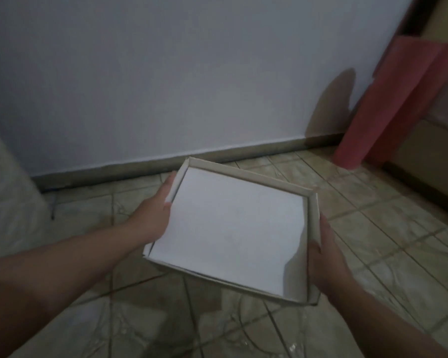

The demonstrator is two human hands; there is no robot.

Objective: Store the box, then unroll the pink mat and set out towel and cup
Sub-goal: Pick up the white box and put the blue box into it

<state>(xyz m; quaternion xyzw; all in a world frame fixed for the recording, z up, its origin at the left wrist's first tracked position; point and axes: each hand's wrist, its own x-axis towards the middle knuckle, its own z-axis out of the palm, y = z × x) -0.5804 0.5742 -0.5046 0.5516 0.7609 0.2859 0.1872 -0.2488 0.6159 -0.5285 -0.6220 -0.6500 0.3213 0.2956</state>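
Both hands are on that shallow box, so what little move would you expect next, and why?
Probably carrying the box off to wherever it is stored. The left hand and right hand grip its opposite sides above the tiled floor, and the rolled pink mat leans untouched against the wall.

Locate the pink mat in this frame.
In the head view, the pink mat stands rolled at the far right, leaning in the corner where the wall ends.
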